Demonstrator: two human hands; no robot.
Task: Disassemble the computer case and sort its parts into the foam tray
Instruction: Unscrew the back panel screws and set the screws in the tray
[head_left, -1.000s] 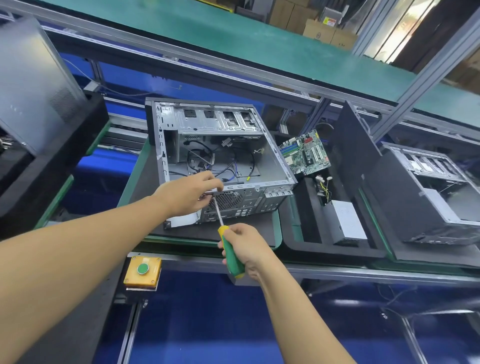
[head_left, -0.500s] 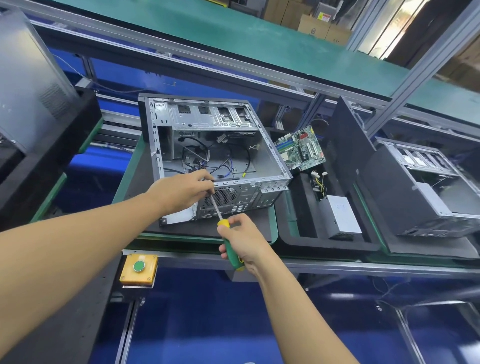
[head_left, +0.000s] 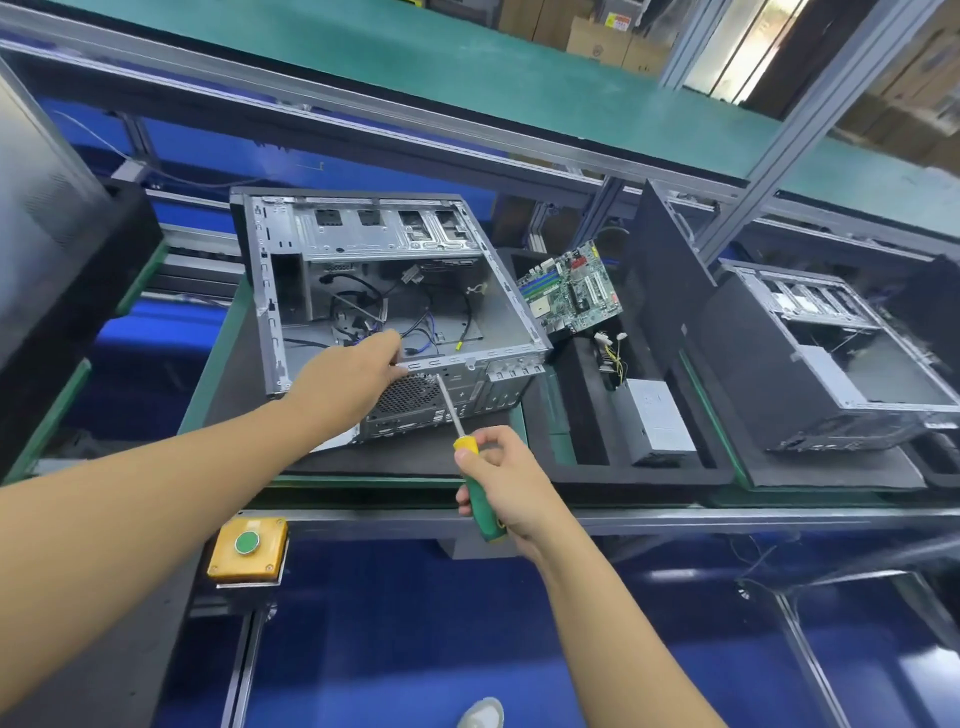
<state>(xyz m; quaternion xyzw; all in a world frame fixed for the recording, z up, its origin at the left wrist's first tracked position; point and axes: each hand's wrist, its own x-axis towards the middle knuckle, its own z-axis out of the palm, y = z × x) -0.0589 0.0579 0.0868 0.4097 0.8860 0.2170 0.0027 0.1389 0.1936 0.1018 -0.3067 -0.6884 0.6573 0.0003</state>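
Note:
An open grey computer case lies on its side on a black mat, loose cables inside it. My left hand rests over the case's near rear edge, gripping it by the fan grille. My right hand holds a green and yellow screwdriver, whose shaft points up at the rear panel just right of the grille. To the right sits the black foam tray holding a green motherboard, a grey power supply and a dark side panel.
A second opened case sits on a mat at the right. A large grey case panel stands at the left. A yellow box with a green button hangs below the bench edge. A green conveyor belt runs behind.
My left hand has slid up from the grille onto the case's rear edge. My right hand has shifted the screwdriver to the right, its tip now at the panel beside the grille.

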